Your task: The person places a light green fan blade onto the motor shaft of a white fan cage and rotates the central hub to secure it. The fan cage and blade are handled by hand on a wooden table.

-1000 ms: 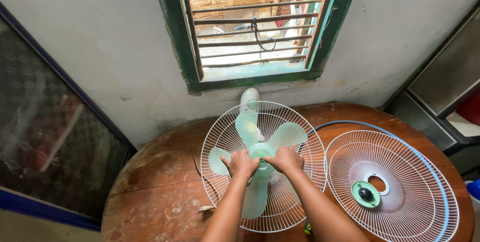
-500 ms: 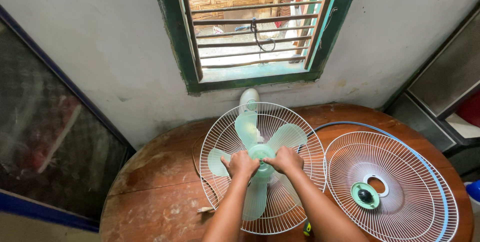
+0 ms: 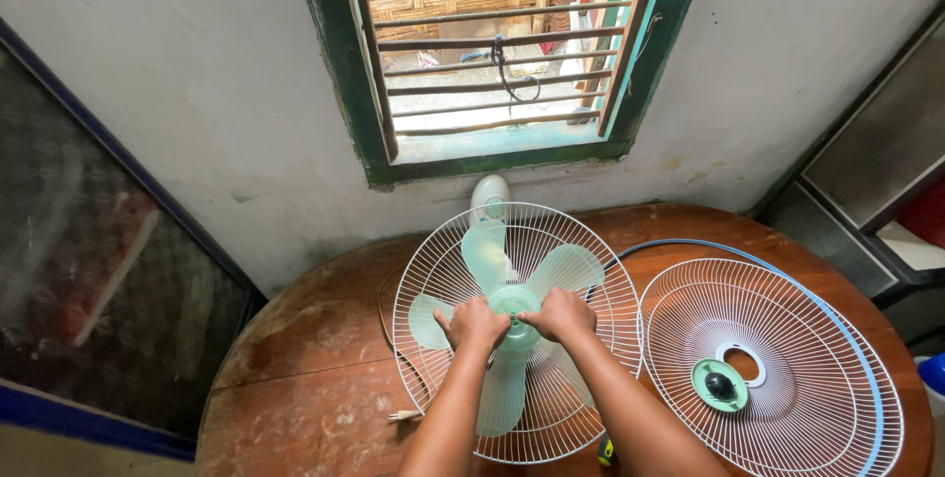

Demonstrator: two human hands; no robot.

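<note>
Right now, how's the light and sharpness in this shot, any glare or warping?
Head view: daylight from the barred window lights the wall, and the outdoor ground looks washed out; both hands and the fan blade are sharp; the wide lens bends the edges; the dark panel at left shows blurred reflections.

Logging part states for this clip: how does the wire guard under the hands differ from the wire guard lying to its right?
The guard under the hands carries the pale green blades, and both the left hand and right hand rest at its hub. The guard to the right lies untouched, bladeless, with a green centre cap and a blue rim band. Both are round white wire grilles on the wooden table.
</note>
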